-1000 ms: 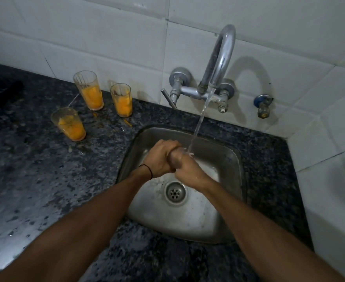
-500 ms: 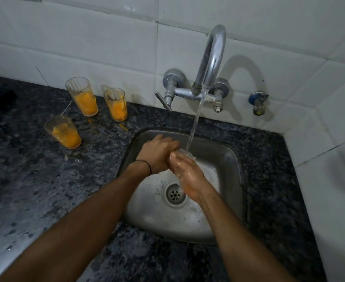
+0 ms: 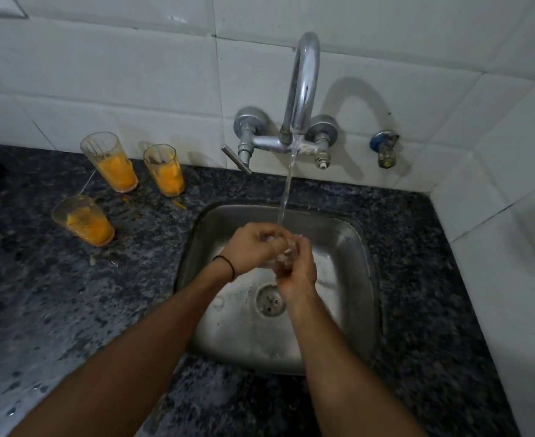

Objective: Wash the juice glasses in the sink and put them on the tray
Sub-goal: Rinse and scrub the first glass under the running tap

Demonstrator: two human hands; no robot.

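Both hands had shifted round the clear glass (image 3: 283, 258) since a moment earlier, more of it showing between them
Head view: the left hand (image 3: 250, 247) curled over its upper end and the right hand (image 3: 299, 275) gripped it from below, above the sink (image 3: 351, 244), under the tap's (image 3: 304, 83) stream; on the dark tabletop (image 3: 70, 294) left of the sink stood a back-left juice glass (image 3: 111, 162), a back-right juice glass (image 3: 165, 170) and a nearer juice glass (image 3: 85, 220)

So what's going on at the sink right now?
A person is rinsing one clear glass under the running tap, over the sink. The left hand grips its upper end, the right hand the lower. Three juice glasses stand unwashed on the counter. No tray is in view.
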